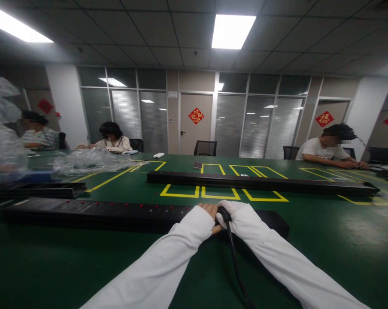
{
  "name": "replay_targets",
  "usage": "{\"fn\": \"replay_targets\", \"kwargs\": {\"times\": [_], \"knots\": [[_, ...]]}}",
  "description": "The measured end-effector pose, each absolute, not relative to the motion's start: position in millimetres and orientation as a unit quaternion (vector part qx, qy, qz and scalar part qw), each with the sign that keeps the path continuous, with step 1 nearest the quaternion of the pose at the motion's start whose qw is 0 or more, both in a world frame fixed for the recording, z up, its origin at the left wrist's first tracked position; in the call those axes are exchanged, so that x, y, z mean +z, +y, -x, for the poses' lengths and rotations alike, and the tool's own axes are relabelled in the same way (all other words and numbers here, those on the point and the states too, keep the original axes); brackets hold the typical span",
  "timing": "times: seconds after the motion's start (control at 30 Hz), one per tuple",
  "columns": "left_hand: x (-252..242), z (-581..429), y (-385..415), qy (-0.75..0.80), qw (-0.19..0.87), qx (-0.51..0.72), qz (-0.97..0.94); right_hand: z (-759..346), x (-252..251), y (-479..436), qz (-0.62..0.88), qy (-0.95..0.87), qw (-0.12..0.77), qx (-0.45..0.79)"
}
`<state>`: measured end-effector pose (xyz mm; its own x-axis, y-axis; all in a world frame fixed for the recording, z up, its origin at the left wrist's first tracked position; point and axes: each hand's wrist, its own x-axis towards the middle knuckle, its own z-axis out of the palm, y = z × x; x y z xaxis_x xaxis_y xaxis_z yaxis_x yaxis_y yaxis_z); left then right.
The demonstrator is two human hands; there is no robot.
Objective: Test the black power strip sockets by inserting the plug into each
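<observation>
A long black power strip (116,210) with a row of red spots lies across the green table in front of me. My left hand (209,210), bare below a white sleeve, is closed over the strip, fingers on top and thumb at the near side. Right beside it, my right hand (230,208) in a white glove is wrapped round a black power plug (225,214) at the strip's top. Its black cable (235,262) hangs toward me. The hands hide the plug's front and the sockets there, so I cannot tell whether it is seated.
Behind lies a second long black power strip (245,181) among yellow tape outlines (181,195). Black channel pieces (52,190) and crumpled clear plastic wrap (87,159) are at the left. Farther back sits a small white object (159,155). Several people sit round the table.
</observation>
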<state>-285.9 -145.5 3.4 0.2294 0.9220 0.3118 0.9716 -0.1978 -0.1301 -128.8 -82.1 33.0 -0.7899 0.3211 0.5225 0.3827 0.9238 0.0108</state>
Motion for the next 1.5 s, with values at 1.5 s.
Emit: {"fn": "replay_targets", "kwargs": {"times": [1.5], "knots": [[14.5, 276.8, -153.1, -0.653, 0.114, -0.064, 0.746, 129.8, 25.1, -72.7, 0.196, -0.943, 0.261, -0.067]]}}
